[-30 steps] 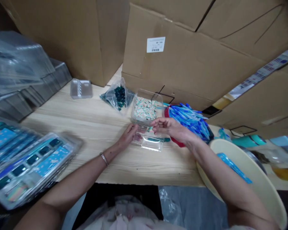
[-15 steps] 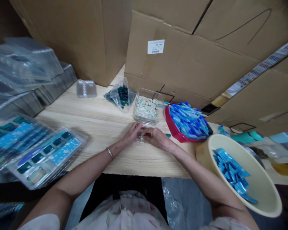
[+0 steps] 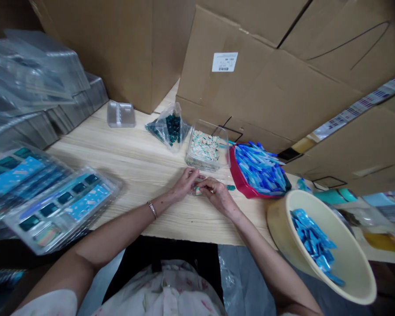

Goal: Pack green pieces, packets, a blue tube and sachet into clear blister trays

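My left hand (image 3: 185,183) and my right hand (image 3: 217,194) meet over a small clear plastic tray (image 3: 197,189) lying on the wooden table (image 3: 128,162). Both hands have their fingers curled and pressed on the tray. A teal piece (image 3: 231,187) sticks out just right of my right hand. Directly behind the hands stands a clear tub of small pastel pieces (image 3: 206,147).
A bag of dark teal pieces (image 3: 170,128) and an empty clear tray (image 3: 120,115) lie farther back. A red tray of blue sticks (image 3: 258,169) and a cream bowl of blue packets (image 3: 319,243) sit right. Filled blister packs (image 3: 52,206) are stacked left. Cardboard boxes (image 3: 266,74) wall the back.
My right hand has come down from the tub of pastel pieces onto the small clear tray, joining my left hand there. The view has shifted slightly.
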### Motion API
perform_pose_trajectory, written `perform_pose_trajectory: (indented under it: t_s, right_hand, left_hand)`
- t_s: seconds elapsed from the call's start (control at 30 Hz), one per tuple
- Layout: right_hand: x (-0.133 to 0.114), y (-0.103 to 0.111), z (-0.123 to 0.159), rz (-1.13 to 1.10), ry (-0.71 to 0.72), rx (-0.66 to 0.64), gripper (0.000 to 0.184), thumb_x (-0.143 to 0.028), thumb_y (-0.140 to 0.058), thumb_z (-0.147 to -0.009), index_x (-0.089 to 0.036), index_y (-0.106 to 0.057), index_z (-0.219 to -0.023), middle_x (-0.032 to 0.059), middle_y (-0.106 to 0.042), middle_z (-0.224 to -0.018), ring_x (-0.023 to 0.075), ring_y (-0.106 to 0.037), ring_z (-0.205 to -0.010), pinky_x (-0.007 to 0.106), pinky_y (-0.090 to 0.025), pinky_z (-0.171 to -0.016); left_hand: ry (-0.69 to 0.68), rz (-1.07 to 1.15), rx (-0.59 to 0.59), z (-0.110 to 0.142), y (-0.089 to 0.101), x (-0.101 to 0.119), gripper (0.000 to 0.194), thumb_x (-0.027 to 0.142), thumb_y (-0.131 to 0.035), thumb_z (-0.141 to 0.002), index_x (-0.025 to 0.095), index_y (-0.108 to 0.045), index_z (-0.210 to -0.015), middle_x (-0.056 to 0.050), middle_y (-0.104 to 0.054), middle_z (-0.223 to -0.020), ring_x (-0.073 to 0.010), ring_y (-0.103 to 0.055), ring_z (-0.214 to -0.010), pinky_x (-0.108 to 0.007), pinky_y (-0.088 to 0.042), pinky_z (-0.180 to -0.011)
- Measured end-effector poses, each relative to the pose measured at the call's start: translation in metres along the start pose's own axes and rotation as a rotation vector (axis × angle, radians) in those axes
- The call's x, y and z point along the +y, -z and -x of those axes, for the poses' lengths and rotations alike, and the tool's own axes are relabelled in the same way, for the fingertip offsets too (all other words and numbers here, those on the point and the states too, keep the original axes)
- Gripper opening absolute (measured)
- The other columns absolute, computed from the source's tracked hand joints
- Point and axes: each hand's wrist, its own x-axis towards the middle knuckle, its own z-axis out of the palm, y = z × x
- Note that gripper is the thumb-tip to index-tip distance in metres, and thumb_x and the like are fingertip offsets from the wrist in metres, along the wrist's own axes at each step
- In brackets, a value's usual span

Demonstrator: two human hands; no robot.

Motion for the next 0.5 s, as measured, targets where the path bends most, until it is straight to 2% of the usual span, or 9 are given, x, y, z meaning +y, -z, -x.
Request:
perform_pose_trajectory:
  t_s: [0.23, 0.33, 0.5]
  right_hand:
    - [-0.005, -0.006, 0.003, 0.113, 0.047, 0.118, 0.013, -0.012, -0.059, -0.078, -0.020, -0.069, -0.082, 0.0026, -0.055, -0.076, 0.0138, -0.055, -0.070, 0.025, -0.043, -0.063]
    - [-0.009, -0.001, 0.003, 0.153, 0.065, 0.087, 0.013, -0.014, -0.061, -0.079, -0.020, -0.070, -0.086, 0.0032, -0.055, -0.080, 0.0137, -0.055, -0.071, 0.025, -0.044, -0.064]
    - [-0.012, -0.001, 0.006, 0.234, 0.089, 0.025, 0.014, -0.018, -0.061, -0.081, -0.020, -0.069, -0.092, 0.0045, -0.056, -0.085, 0.0148, -0.057, -0.074, 0.027, -0.047, -0.066]
  left_hand:
    - [0.038, 0.083, -0.029, -0.004, 0.000, -0.005, 0.034, 0.048, -0.057, -0.080, 0.018, -0.049, -0.095, -0.007, -0.062, -0.095, -0.0171, -0.063, -0.082, -0.027, -0.049, -0.067]
    - [0.078, 0.136, -0.049, -0.004, -0.001, -0.003, 0.036, 0.049, -0.057, -0.079, 0.018, -0.049, -0.094, -0.006, -0.061, -0.092, -0.0165, -0.063, -0.074, -0.026, -0.048, -0.058]
    - [0.080, 0.152, -0.009, -0.003, -0.003, 0.000, 0.033, 0.047, -0.060, -0.077, 0.017, -0.050, -0.089, -0.003, -0.059, -0.082, -0.0125, -0.060, -0.066, -0.020, -0.043, -0.049]
